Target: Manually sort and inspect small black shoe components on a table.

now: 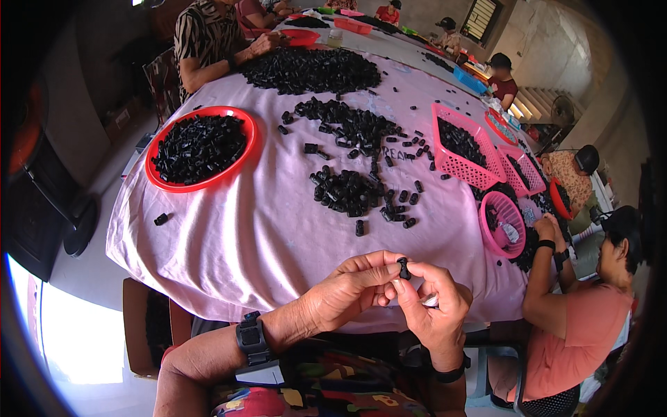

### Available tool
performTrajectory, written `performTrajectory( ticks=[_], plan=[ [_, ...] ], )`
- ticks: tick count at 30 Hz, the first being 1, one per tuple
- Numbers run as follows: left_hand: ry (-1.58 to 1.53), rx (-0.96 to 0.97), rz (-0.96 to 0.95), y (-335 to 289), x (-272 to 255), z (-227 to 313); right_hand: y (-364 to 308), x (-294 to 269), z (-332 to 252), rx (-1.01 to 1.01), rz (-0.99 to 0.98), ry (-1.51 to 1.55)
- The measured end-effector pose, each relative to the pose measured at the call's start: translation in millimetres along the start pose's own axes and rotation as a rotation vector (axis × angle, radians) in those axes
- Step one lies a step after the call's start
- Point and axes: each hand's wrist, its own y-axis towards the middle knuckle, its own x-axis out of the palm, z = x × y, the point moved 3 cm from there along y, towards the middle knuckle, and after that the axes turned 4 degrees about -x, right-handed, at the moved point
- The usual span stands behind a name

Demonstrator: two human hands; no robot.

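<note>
— What is held in the hands?

— A small black plastic piece (404,267), short and roughly tube-shaped, is pinched between the fingertips of both hands, just above the near edge of the worktop (257,236). The left hand (347,292) is closed on it with thumb and forefinger from the left; the right hand (434,306) is closed on it from the right, and something small and pale is tucked in that palm, though it cannot be made out. A dark band is worn on each wrist.

— And the surface itself?

— The worktop is draped in a pale pink cloth, soft and creased at the overhang. Loose heaps of the same black pieces (347,191) are scattered across its middle, matte and stubby, with a larger mound (313,69) farther back.

— Any containers?

— A round red tray (246,149), smooth-rimmed, is filled with black pieces at the left. Pink lattice baskets (451,163) are set along the right side, one rectangular, one round (511,208) nearer. Other people are seated around the far and right edges.
</note>
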Motion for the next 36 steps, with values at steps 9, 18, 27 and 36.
performTrajectory(
  ticks=[9,18,27,36],
  plan=[
    [-0.017,-0.009,0.012,3,-7,-4,2,2,0,0.032,-0.049,0.012],
    [-0.045,-0.033,0.052,4,-7,-7,1,2,5,0.074,-0.076,-0.004],
    [-0.064,-0.025,0.044,4,-8,-8,1,3,6,0.077,-0.106,0.007],
    [-0.069,-0.02,0.04,4,-8,-9,-1,4,8,0.07,-0.113,0.0]
  ],
)
